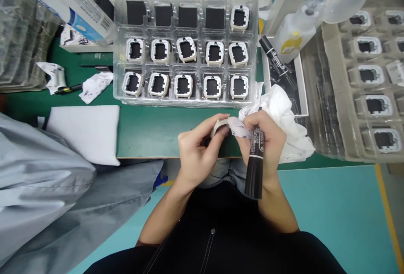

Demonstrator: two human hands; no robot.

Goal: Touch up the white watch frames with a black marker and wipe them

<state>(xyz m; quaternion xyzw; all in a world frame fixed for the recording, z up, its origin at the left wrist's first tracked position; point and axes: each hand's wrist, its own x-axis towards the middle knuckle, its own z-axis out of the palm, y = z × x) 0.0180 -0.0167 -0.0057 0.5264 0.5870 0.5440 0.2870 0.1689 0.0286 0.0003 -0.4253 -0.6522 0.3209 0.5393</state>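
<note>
My left hand (195, 150) is closed around a small beige square frame part (219, 125), held over the near edge of the green table (148, 129). My right hand (263, 141) grips a black marker (255, 160) that points down toward my lap, and it also pinches a stained white cloth (284, 116) against the part. Both hands meet at the part. Just beyond them sits a clear plastic tray (186, 99) with several of the same beige frames in its pockets; the back row holds mostly black squares.
A second clear tray (341, 110) of parts stands at the right. A capped black marker (276, 61) lies in a white box beside a white squeeze bottle (295, 34). A white foam pad (85, 131), crumpled wipes (96, 85) and a pen lie at the left. A person's grey sleeve (41, 181) fills the lower left.
</note>
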